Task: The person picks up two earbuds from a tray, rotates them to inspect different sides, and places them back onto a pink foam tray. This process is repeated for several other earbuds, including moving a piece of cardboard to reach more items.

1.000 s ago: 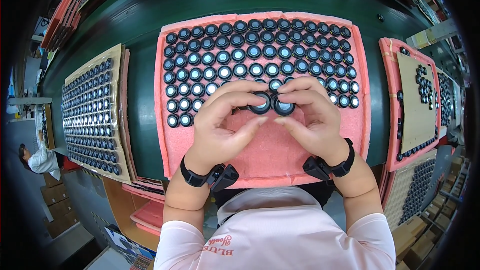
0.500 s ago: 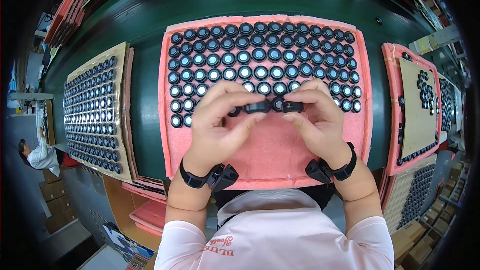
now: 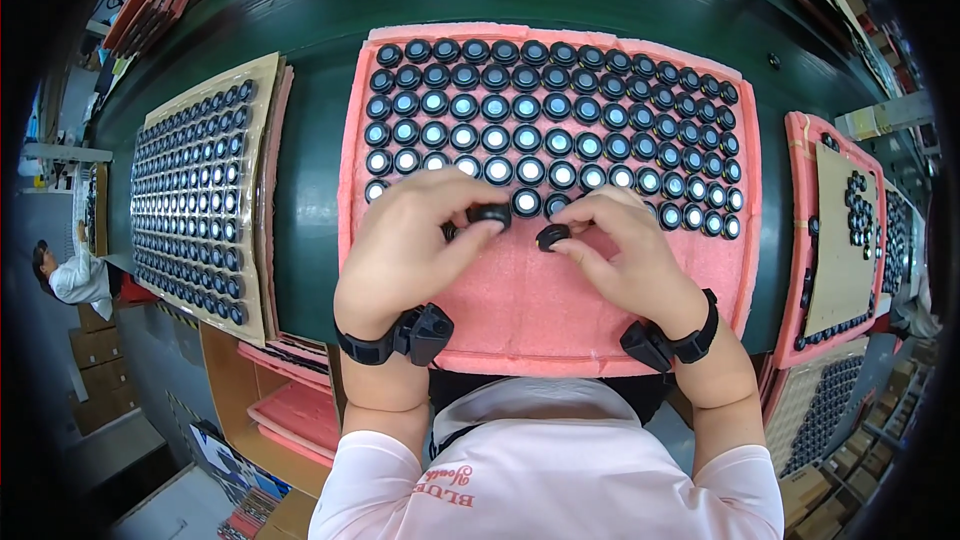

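A cardboard sheet packed with rows of small black rings lies at the desk's left edge. Pink foam trays stack below it. Cardboard boxes stand on the floor.

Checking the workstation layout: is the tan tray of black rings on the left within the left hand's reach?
Probably yes: the left hand holds a black ring, and only bare green table separates it from the tan tray.

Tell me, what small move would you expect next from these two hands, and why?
Probably the left hand sets its black ring down on the pink foam tray, at the open end of the partial front row. The right hand pinches a second ring just beside it, and the rows behind look full.
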`<control>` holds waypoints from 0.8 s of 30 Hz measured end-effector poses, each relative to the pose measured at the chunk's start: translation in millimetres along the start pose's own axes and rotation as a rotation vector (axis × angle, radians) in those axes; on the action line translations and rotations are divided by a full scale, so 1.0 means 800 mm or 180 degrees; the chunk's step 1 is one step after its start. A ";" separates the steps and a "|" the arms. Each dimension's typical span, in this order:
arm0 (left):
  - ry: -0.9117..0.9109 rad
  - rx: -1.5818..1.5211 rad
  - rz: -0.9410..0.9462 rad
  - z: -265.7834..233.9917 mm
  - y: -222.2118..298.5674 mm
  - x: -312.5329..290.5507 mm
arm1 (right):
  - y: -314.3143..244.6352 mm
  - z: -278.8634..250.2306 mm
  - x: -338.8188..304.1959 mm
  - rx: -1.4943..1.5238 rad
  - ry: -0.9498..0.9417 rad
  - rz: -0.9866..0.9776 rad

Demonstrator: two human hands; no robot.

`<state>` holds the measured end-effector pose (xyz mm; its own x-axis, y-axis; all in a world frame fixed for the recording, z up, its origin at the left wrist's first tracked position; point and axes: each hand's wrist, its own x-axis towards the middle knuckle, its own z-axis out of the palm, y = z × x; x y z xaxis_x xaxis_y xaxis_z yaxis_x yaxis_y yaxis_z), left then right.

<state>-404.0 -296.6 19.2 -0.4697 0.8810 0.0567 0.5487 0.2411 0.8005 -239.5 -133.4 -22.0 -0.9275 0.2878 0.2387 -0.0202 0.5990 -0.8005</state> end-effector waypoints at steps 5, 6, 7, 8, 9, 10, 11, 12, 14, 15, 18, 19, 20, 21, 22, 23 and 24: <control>-0.0748 0.0923 -0.0229 0.012 0.009 -0.005 | 0.003 0.010 0.002 -0.0585 -0.0528 -0.0308; -0.0860 0.1075 -0.0287 0.015 0.009 -0.006 | 0.006 0.012 0.002 -0.0592 -0.0532 -0.0300; -0.0972 0.1227 -0.0344 0.018 0.009 -0.006 | 0.009 0.015 0.002 -0.0692 -0.0445 -0.0442; -0.0970 0.1221 -0.0349 0.021 0.006 -0.007 | 0.011 0.019 0.003 -0.0783 -0.0361 -0.0593; -0.0779 0.1305 -0.0144 0.026 0.002 -0.009 | 0.012 0.020 0.004 -0.0874 -0.0276 -0.0744; -0.0586 0.1389 0.0061 0.030 -0.001 -0.010 | 0.011 0.020 0.005 -0.0874 -0.0283 -0.0746; -0.0391 0.1472 0.0265 0.032 -0.004 -0.011 | 0.009 0.019 0.006 -0.0912 -0.0299 -0.0697; -0.0386 0.1469 0.0260 0.032 -0.004 -0.011 | 0.007 0.018 0.006 -0.0951 -0.0315 -0.0649; -0.0120 0.1440 0.0248 0.032 -0.002 -0.010 | 0.005 0.016 0.006 -0.0989 -0.0340 -0.0598; 0.0014 0.1427 0.0241 0.031 -0.002 -0.010 | 0.005 0.015 0.006 -0.0992 -0.0351 -0.0581; -0.0171 0.1450 0.0148 0.030 0.001 -0.010 | 0.006 0.012 0.004 -0.0994 -0.0380 -0.0547; -0.0267 0.1463 0.0107 0.030 0.002 -0.010 | 0.006 0.012 0.004 -0.1021 -0.0377 -0.0531; -0.0267 0.1460 0.0102 0.030 0.001 -0.010 | 0.006 0.012 0.003 -0.1048 -0.0374 -0.0514; -0.0266 0.1507 0.0051 0.031 0.001 -0.009 | 0.006 0.012 0.003 -0.1075 -0.0371 -0.0496; -0.0266 0.1555 0.0001 0.032 0.001 -0.009 | 0.007 0.014 0.003 -0.1075 -0.0376 -0.0495; -0.0267 0.1602 -0.0049 0.032 0.000 -0.009 | 0.008 0.016 0.004 -0.1085 -0.0372 -0.0514; -0.0268 0.1599 -0.0052 0.033 -0.001 -0.009 | 0.009 0.019 0.004 -0.1097 -0.0368 -0.0533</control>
<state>-383.0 -292.1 2.5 -0.4349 0.9003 -0.0184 0.8163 0.4028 0.4140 -248.6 -139.8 -35.1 -0.9583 0.0907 0.2710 -0.0664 0.8517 -0.5198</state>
